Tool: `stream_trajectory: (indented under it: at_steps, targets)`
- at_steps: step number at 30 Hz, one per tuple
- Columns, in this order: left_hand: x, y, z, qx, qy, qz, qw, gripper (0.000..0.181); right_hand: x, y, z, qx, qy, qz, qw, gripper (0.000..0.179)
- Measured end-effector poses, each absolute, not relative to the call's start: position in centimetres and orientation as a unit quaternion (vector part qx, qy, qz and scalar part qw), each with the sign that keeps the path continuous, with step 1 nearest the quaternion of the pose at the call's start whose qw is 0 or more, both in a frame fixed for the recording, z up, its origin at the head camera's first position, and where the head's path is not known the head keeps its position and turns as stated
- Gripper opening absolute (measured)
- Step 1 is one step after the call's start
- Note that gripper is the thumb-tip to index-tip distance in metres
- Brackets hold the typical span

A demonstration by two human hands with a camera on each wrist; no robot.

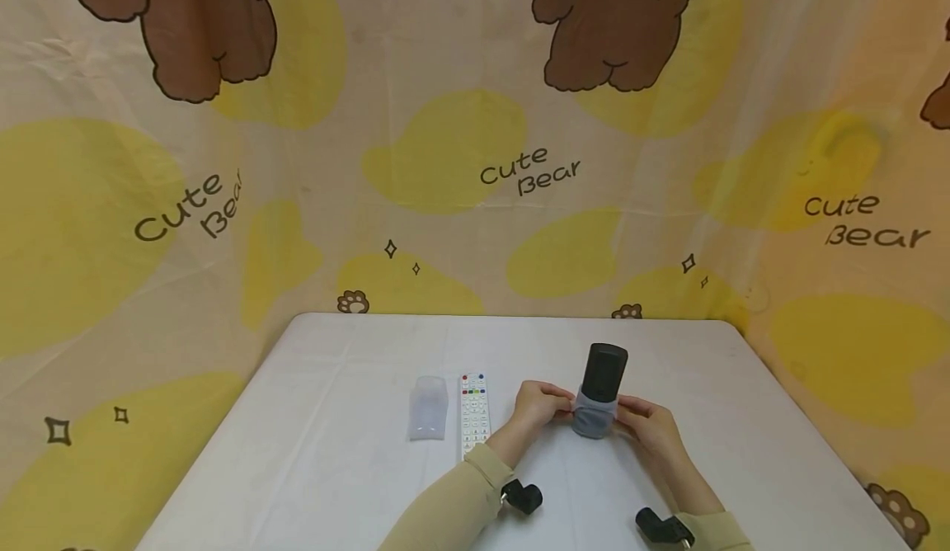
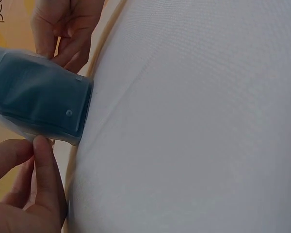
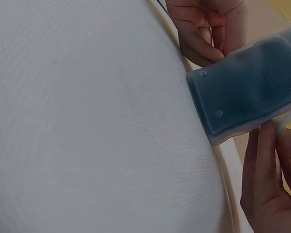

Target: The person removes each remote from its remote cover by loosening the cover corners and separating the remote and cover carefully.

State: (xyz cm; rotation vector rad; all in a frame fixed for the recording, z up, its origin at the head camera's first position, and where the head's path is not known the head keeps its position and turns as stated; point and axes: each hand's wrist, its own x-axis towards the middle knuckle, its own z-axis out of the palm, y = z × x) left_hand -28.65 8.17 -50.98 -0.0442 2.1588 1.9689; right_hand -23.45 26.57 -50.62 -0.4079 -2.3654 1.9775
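A black remote control (image 1: 604, 372) stands upright above the table, its lower part inside a clear, frosted plastic sleeve (image 1: 593, 418). My left hand (image 1: 539, 407) pinches the left side of that sleeve between thumb and fingers. On the opposite side, my right hand (image 1: 653, 429) pinches the sleeve's other edge. Both wrist views show the sleeve's bottom end close to the tabletop, with the dark remote visible through the plastic (image 2: 43, 97) and two small round dots near the end (image 3: 219, 113).
Left of my hands lies a white remote control (image 1: 474, 411) with coloured buttons, partly hidden by my left sleeve. Beside it is another frosted plastic sleeve (image 1: 428, 408), lying flat. The white table (image 1: 356, 353) backs onto a bear-printed cloth (image 1: 445, 237).
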Motion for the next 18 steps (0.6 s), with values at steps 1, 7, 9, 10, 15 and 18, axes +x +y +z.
stream_trajectory:
  at_steps: [1,7,9,10,15,18]
  targets:
    - [-28.65,8.17,-51.00,-0.014,0.735,0.669,0.109,0.006,-23.44,26.57,-50.63,-0.131,-0.760,0.636,0.016,0.036]
    - [-28.59,8.12,-50.91,-0.012,0.735,0.668,0.114,0.006,-23.39,26.55,-50.68,-0.135,-0.758,0.638,0.013,0.036]
    - [-28.57,8.11,-50.87,-0.011,0.736,0.667,0.113,0.006,-23.35,26.54,-50.65,-0.136,-0.763,0.632,0.013,0.036]
    - [-28.57,8.10,-50.87,-0.010,0.737,0.666,0.113,0.006,-23.34,26.54,-50.64,-0.136,-0.766,0.628,0.013,0.036]
    - [-28.63,8.05,-50.99,-0.001,0.740,0.664,0.109,0.006,-23.45,26.59,-50.80,-0.134,-0.784,0.606,0.015,0.036]
    - [-28.65,8.06,-51.05,0.000,0.742,0.662,0.107,0.006,-23.54,26.58,-50.87,-0.132,-0.784,0.606,0.015,0.036]
